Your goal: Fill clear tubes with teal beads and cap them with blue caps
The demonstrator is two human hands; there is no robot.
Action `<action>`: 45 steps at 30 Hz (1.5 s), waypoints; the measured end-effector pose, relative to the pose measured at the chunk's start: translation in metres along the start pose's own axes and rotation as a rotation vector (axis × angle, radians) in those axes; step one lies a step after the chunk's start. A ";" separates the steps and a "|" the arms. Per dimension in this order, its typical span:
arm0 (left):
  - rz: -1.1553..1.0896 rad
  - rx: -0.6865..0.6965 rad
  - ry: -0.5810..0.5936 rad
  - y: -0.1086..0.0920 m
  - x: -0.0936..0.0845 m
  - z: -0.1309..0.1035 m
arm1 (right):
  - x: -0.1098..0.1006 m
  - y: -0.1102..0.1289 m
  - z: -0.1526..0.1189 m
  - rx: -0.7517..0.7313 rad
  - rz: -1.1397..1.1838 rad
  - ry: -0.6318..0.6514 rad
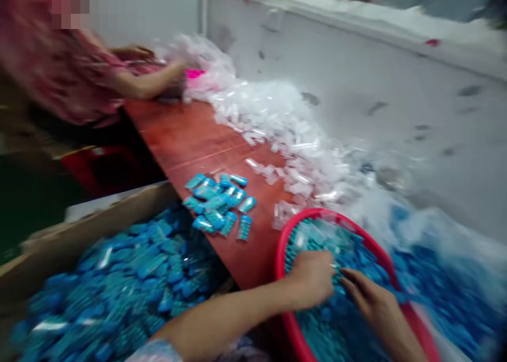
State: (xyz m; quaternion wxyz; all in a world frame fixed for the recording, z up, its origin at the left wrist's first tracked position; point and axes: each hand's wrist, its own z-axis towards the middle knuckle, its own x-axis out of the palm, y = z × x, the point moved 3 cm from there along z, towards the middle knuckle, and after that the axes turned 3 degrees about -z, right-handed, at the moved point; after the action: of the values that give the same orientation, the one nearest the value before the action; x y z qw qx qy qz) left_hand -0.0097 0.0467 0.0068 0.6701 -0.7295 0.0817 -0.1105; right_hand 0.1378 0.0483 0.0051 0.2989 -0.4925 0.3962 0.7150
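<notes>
From my remote seat I've got a reddish-brown tabletop [178, 135] running beside a scuffed pale wall [356, 77], with a co-worker [59, 61] in a pink top at the far end. Clear plastic wrappers [301, 156] heap along the wall side; a cluster of blue packets [217, 203] lies by the opposite edge. Lower left, a cardboard box [24, 262] is piled with similar packets. And here's the red basin [280, 256], holding blue-green pieces [317, 335]: my left hand [312, 277] is curled over them, my right hand [376, 298] just beside it, fingers drawn narrow. What either grips, I can't tell through the blur. To the basin's right, a clear plastic bag [471, 251] shows deeper blue contents.
</notes>
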 end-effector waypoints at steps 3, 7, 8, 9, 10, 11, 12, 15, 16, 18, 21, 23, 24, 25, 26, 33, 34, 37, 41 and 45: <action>-0.080 -0.146 0.062 0.009 -0.001 0.008 | -0.007 0.012 -0.028 0.095 -0.029 0.231; -0.156 -0.293 0.166 0.014 -0.010 0.011 | 0.002 0.030 -0.045 0.072 -0.201 0.466; -0.163 -0.319 0.183 0.013 -0.011 0.010 | 0.002 0.027 -0.045 0.105 -0.264 0.457; -0.165 -0.341 0.195 0.012 -0.011 0.009 | 0.001 0.022 -0.045 0.137 -0.314 0.435; -0.164 -0.362 0.206 0.010 -0.011 0.007 | -0.001 0.017 -0.045 0.160 -0.343 0.409; -0.161 -0.380 0.214 0.010 -0.010 0.006 | -0.003 0.011 -0.045 0.177 -0.356 0.382; -0.160 -0.393 0.218 0.009 -0.008 0.005 | -0.005 0.006 -0.046 0.186 -0.352 0.356; -0.170 -0.405 0.240 0.007 -0.005 0.002 | -0.006 -0.003 -0.048 0.200 -0.282 0.288; -0.171 -0.405 0.253 0.006 -0.005 0.001 | -0.006 -0.005 -0.048 0.209 -0.255 0.270; -0.207 -0.403 0.313 0.004 -0.004 -0.001 | -0.006 -0.005 -0.048 0.222 -0.203 0.238; -0.352 -0.381 0.460 -0.001 -0.002 -0.005 | -0.005 -0.007 -0.048 0.233 -0.148 0.225; -0.425 -0.372 0.528 -0.003 -0.001 -0.007 | -0.006 -0.008 -0.048 0.231 -0.111 0.224; -0.425 -0.373 0.542 -0.004 -0.001 -0.008 | -0.007 -0.008 -0.048 0.230 -0.092 0.224; -0.410 -0.375 0.549 -0.004 -0.001 -0.008 | -0.008 -0.008 -0.049 0.229 -0.072 0.224; -0.384 -0.375 0.550 -0.005 -0.001 -0.008 | -0.009 -0.009 -0.050 0.227 -0.052 0.225; 0.419 -0.478 0.288 0.007 -0.001 -0.004 | -0.012 -0.010 -0.053 0.282 0.035 0.148; 0.490 -0.488 0.260 0.009 0.002 -0.003 | -0.011 -0.011 -0.053 0.296 0.033 0.134; 0.513 -0.511 0.234 0.020 0.019 0.003 | -0.008 -0.012 -0.053 0.328 0.044 0.113; 0.421 -0.568 0.202 0.042 0.051 0.014 | -0.006 -0.014 -0.052 0.359 0.042 0.107; 0.205 -0.622 0.215 0.052 0.070 0.020 | -0.009 -0.020 -0.051 0.366 0.173 0.009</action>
State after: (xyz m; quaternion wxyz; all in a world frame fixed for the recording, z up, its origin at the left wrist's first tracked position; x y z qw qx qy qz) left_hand 0.0644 0.0425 -0.0427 0.4106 -0.8711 0.2545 -0.0887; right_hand 0.1814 0.0139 -0.0026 0.3192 -0.3972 0.5614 0.6520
